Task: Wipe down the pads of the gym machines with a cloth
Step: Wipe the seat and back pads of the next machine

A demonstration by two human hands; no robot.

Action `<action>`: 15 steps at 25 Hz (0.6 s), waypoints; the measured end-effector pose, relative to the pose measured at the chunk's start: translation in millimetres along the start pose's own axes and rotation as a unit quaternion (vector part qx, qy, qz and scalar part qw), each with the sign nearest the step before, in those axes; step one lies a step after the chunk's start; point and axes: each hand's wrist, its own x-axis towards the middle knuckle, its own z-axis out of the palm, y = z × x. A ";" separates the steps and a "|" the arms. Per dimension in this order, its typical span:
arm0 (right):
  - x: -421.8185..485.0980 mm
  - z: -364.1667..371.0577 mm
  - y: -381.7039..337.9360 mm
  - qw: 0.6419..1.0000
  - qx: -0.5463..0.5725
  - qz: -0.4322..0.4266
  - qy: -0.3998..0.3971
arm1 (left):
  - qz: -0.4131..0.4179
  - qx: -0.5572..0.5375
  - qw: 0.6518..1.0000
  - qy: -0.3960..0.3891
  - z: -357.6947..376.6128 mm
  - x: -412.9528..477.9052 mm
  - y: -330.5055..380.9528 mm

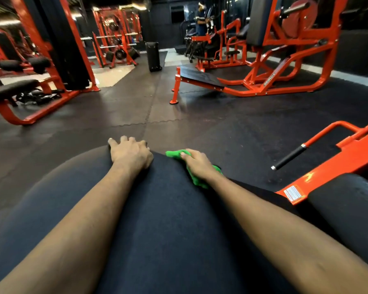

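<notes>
A large black pad (166, 219) of a gym machine fills the lower middle of the head view. My left hand (131, 153) rests on the pad's far end, its fingers curled over the edge. To its right, my right hand (197, 164) presses a bright green cloth (194, 177) against the pad's right side, fingers curled round the cloth. Part of the cloth sticks out ahead of the fingers and part trails behind the wrist. Both forearms stretch across the pad.
A second black pad (346, 209) on an orange frame (336, 168) with a black-gripped handle (289, 157) stands at the right. Orange machines and benches ring the dark rubber floor (136, 107). A black bin (154, 56) and a person (201, 19) are far back.
</notes>
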 end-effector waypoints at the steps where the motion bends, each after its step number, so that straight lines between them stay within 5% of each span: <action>1: -6.5 -5.7 16.0 1.000 0.000 0.027 0.009 | -0.009 -0.014 1.000 -0.005 -3.6 -2.4 -9.3; 5: -4.4 -13.2 26.6 0.990 -0.061 0.131 -0.002 | -0.022 -0.058 0.998 -0.012 -10.8 -22.1 -50.0; 10: 8.2 14.8 -86.1 0.999 -0.049 -0.004 -0.020 | -0.025 -0.101 0.994 -0.034 -22.4 -36.7 -91.9; 15: 8.9 12.3 -76.1 0.998 0.025 -0.022 -0.060 | -0.003 -0.130 0.987 -0.094 -25.8 -61.3 -133.7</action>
